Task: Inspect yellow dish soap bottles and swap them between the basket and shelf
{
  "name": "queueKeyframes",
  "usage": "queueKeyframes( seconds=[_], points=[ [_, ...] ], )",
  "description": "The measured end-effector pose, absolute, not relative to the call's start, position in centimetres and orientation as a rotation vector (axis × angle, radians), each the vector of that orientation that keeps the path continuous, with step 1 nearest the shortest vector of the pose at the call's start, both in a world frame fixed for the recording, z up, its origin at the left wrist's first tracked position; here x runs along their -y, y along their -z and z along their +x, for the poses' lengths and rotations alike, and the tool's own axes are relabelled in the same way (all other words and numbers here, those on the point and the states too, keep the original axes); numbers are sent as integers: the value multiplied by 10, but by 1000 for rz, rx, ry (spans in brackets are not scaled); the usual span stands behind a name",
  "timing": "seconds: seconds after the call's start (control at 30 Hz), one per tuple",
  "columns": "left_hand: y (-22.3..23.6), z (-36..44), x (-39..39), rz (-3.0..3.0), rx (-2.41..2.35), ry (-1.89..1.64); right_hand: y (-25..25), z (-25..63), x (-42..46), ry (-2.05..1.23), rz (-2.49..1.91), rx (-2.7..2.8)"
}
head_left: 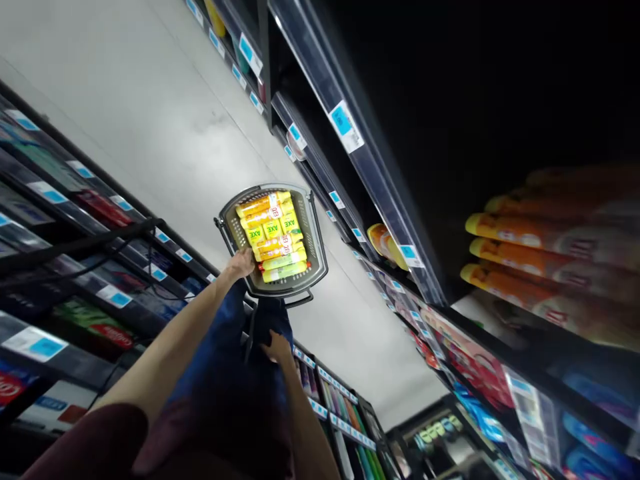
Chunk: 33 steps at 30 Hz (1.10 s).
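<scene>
A grey perforated shopping basket (318,257) stands on the floor, filled with yellow and orange bottles (270,210) and several yellow AXE packs (271,230). My left hand (243,263) reaches over the basket's left side, its fingers curled beside the yellow bottles. What those fingers grip is too small to make out. My right hand (277,347) rests near my dark trouser leg, thumb and fingers apart, holding nothing visible. The basket's black handle (300,300) lies folded down by its near rim.
A dark shelf (360,153) with price labels runs close along the right, bearing stacked orange bottles (540,267). Shelves on the left hold toothpaste boxes (103,327). A pale floor (200,120) lies between them. More stocked racks (340,400) stand at the bottom.
</scene>
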<state>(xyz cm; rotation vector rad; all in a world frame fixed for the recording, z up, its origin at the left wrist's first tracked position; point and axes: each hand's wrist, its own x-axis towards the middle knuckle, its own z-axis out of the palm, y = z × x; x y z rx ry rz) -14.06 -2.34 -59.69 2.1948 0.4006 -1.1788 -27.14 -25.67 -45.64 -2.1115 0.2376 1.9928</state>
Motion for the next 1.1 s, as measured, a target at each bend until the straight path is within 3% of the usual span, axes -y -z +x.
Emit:
queueKeyframes(
  seconds=[0.23, 0.47, 0.8, 1.1],
  points=[
    [673, -130, 40, 2162, -330, 1289, 476, -281, 245, -2165, -2114, -241],
    [714, -122, 59, 2175, -279, 1335, 494, -289, 254, -2091, -2160, -301],
    [731, -112, 48, 2109, -370, 1286, 499, -278, 245, -2128, -2235, -210],
    [714, -136, 38, 1742, -688, 1127, 495, -270, 244, -2122, -2231, -208]
  ],
)
